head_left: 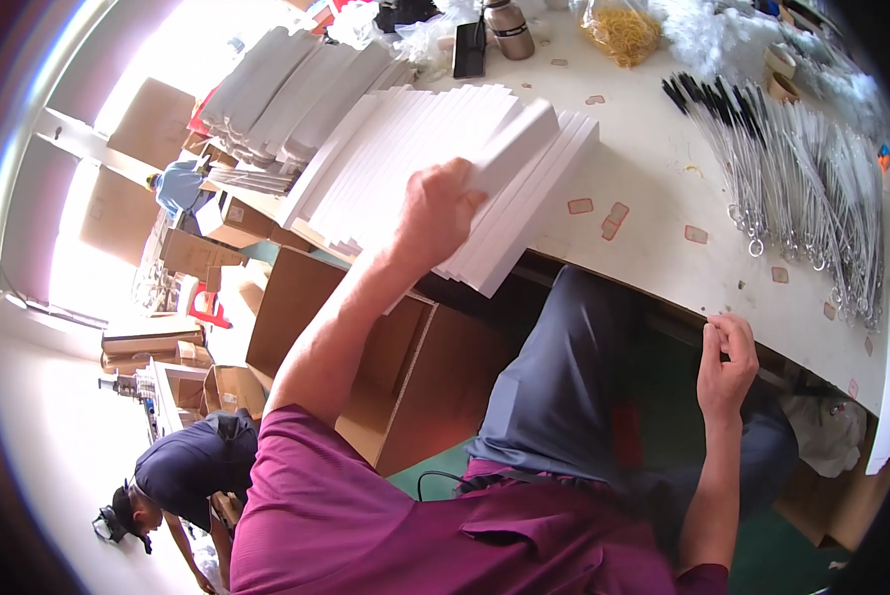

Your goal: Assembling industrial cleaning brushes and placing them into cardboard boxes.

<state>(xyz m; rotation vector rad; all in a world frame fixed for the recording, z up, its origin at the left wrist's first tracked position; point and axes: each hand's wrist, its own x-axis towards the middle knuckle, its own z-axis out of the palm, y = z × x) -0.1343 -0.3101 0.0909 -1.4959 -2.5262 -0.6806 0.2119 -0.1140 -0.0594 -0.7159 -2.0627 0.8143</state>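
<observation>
Left hand (440, 213): gripping 1 lifted white box (516, 147)
Right hand (728, 364): fingers curled, grip unclear
Box row (390, 164): many unlifted
Brushes (787, 188): loose pile, seemingly untouched

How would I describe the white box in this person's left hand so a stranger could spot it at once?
Start with the pale worktable, and find the row of slim white boxes on its left part. Near the row's right end, the left hand grips one white box. Unlike its neatly packed neighbours, it sits raised and slightly blurred.
</observation>
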